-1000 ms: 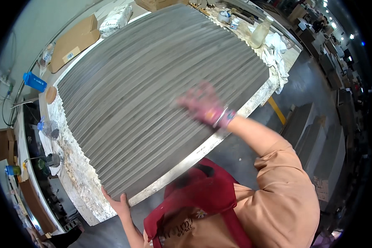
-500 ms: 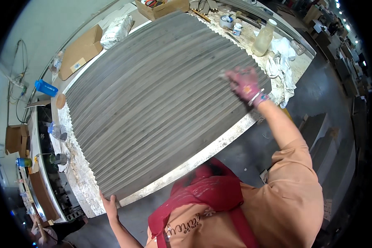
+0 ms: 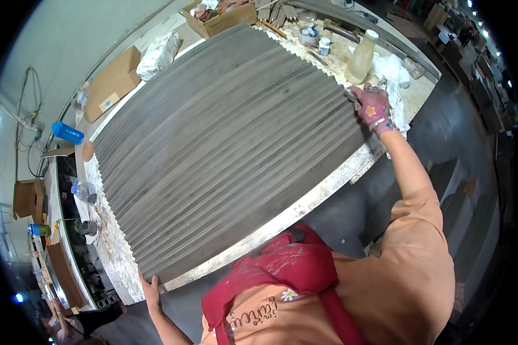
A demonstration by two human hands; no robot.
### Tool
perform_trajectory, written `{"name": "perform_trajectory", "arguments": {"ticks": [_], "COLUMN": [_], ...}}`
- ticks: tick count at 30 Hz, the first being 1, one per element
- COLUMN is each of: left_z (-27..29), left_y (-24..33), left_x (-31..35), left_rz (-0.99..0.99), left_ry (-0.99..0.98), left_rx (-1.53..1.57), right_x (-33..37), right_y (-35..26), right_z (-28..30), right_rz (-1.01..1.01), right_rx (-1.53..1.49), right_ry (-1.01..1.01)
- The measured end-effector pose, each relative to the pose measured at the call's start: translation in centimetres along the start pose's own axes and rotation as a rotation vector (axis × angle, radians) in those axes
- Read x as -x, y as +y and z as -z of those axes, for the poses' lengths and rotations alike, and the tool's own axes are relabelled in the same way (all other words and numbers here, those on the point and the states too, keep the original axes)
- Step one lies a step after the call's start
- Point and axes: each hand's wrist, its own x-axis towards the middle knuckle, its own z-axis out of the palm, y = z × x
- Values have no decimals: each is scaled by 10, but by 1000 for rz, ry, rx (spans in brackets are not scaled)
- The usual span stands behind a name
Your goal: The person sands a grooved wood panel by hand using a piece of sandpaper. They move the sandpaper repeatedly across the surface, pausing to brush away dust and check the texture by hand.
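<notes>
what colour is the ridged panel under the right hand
Grey with darker streaks; the panel shows best in the head view.

Left forearm [image 3: 170, 329] cut off by lower edge. Right gloved hand [image 3: 373, 104]: grip unclear. Co-worker [image 3: 65, 326] blurred, cropped.

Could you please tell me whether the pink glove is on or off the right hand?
On: the pink glove covers the right hand to the wrist, where the bare forearm begins.

A stained workbench [image 3: 115, 259] and ribbed panel [image 3: 230, 138] show a workshop
</notes>
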Motion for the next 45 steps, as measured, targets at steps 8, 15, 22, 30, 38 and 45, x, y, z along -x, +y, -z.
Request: {"name": "perform_trajectory", "arguments": {"ticks": [8,15,22,30,38,45], "left_z": [3,-3,-1,-5,-11,-9], "left_y": [4,-3,1,-1,-1,-15], "left_x": [-9,-1,0,6,5,1], "left_rz": [20,35,43,80,50,17], "left_ry": [-39,18,-1,26,70,67], "left_rx": [19,-17,19,-13,-67,54], "right_x": [18,-33,60,91,89,141], "right_y": [-63,3,-75,-120,-36,-133], "right_z": [-79,-22,-21,22,17,13], "right_rz": [411,20,288,551,187,598], "right_rx": [146,-194,-53,-133,-199,-384], "right_ry": [382,199,90,90,-22,174]}}
